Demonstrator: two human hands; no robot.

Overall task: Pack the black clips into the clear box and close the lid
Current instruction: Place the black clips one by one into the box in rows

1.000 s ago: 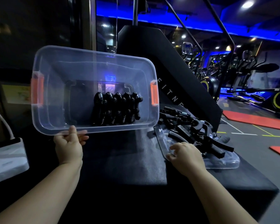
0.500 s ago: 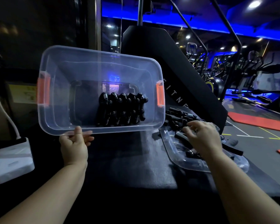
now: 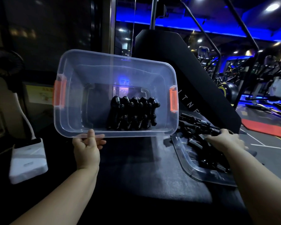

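Tilting its open mouth toward the camera, the clear box is held up with its long axis running left to right, sloping slightly down to the right. An orange latch marks each short end. A tight row of black clips stands inside, right of the middle, resting against the lower long wall. The left grip is below that row and off to its left, thumb and fingers pinching the box's lower rim. Just beside the box's lower right corner, the clear lid lies flat on the dark tabletop with a heap of loose clips on it. The right grip rests on that heap, well apart from the box. I cannot tell whether its fingers close on a clip. A white device sits at the far left of the tabletop.
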